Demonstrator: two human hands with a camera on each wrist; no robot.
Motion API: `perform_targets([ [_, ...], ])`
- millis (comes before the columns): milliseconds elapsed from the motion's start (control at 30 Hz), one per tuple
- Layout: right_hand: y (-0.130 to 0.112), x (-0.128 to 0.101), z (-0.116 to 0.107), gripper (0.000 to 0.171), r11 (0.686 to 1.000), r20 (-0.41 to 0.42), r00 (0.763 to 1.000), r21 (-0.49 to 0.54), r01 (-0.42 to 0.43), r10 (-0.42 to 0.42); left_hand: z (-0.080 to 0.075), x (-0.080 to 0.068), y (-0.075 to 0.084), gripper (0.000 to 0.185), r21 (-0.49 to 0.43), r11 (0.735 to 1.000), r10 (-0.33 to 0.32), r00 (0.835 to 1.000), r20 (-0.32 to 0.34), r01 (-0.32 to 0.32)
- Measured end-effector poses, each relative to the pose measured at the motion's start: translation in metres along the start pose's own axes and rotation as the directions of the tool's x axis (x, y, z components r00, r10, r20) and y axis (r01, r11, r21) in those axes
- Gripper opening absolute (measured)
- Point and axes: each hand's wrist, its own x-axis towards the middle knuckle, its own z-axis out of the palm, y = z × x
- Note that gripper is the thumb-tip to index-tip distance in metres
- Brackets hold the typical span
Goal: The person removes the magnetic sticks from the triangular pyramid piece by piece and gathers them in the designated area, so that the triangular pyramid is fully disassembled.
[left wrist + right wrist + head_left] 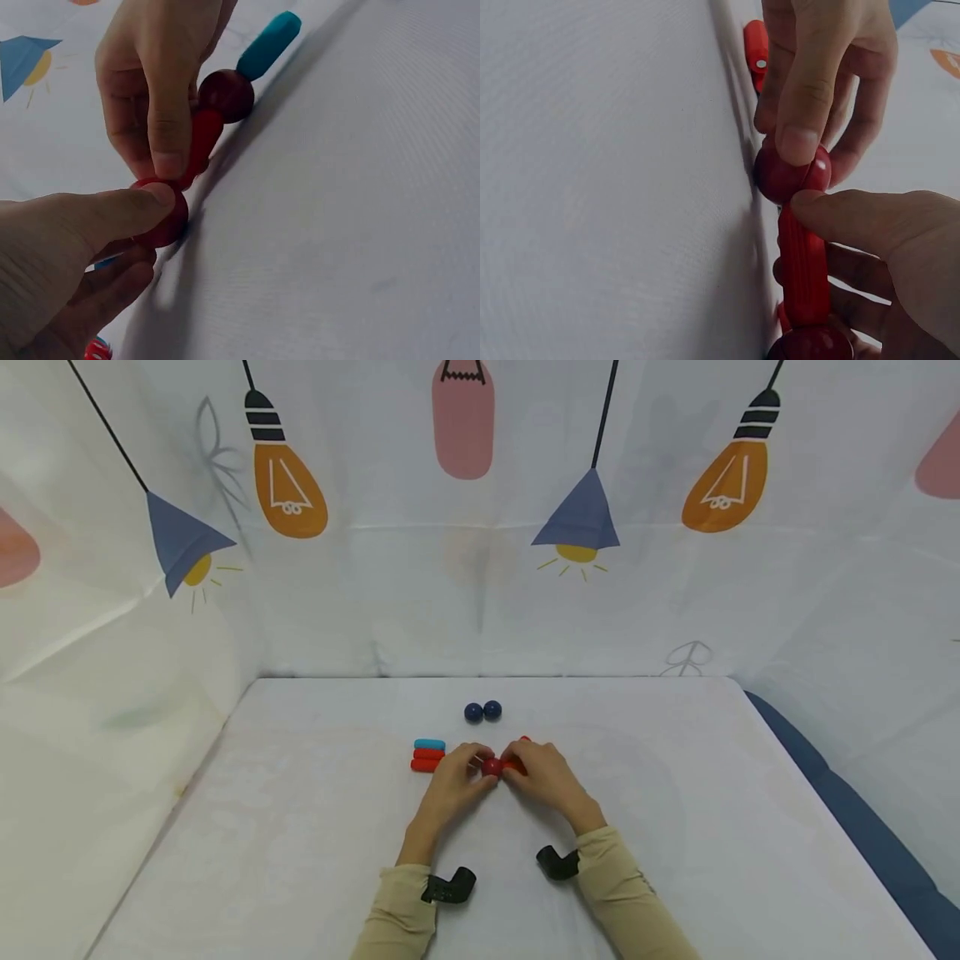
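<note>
My two hands meet at the middle of the white table. The left hand (474,769) pinches a red ball (492,767), with its thumb (112,214) on top of that ball (166,219). The right hand (519,765) pinches a red stick (804,270) whose end touches the red ball (789,176). In the left wrist view the stick (202,139) runs on to a dark red ball (225,95) and then a cyan stick (268,45), all lying in a line on the table. The second ball (810,346) shows by the right palm.
A cyan stick (429,744) and two red sticks (427,760) lie side by side left of the hands. Two dark blue balls (482,711) sit touching behind them. A printed cloth wall (480,568) closes the back and sides; a blue edge (862,827) runs along the right.
</note>
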Motion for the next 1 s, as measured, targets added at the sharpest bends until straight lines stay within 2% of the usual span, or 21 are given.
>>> perform_targets([
  [200,0.005,-0.002,-0.003,0.015,0.999,0.033,0.999,0.034,-0.023,0.022,0.004,0.004,0.005,0.033,0.056,0.998,-0.004,1.000,-0.003,0.004],
  [400,0.011,-0.002,-0.015,0.014,0.986,0.082,0.996,0.156,-0.060,0.047,0.006,0.013,0.015,0.032,0.066,0.998,-0.001,1.000,0.003,0.001],
  [500,0.016,-0.002,-0.020,0.013,0.978,0.108,0.993,0.195,-0.070,0.049,0.006,0.019,0.019,0.031,0.075,0.997,0.000,1.000,0.025,-0.002],
  [600,0.021,-0.001,-0.023,0.013,0.980,0.136,0.990,0.191,-0.057,0.031,0.000,0.027,0.023,0.031,0.073,0.997,-0.029,0.998,0.061,0.024],
  [733,0.026,-0.001,-0.024,0.013,0.983,0.150,0.989,0.182,-0.019,-0.008,-0.011,0.046,0.028,0.031,0.066,0.997,-0.052,0.996,0.076,0.047],
  [900,0.026,-0.002,-0.023,0.010,0.972,0.159,0.985,0.234,0.027,-0.065,-0.014,0.079,0.028,0.031,0.113,0.993,0.034,0.999,0.030,-0.037],
  [1000,0.021,-0.003,-0.019,0.010,0.964,0.162,0.981,0.258,0.066,-0.110,-0.009,0.096,0.025,0.032,0.166,0.984,0.057,0.998,0.041,-0.063],
])
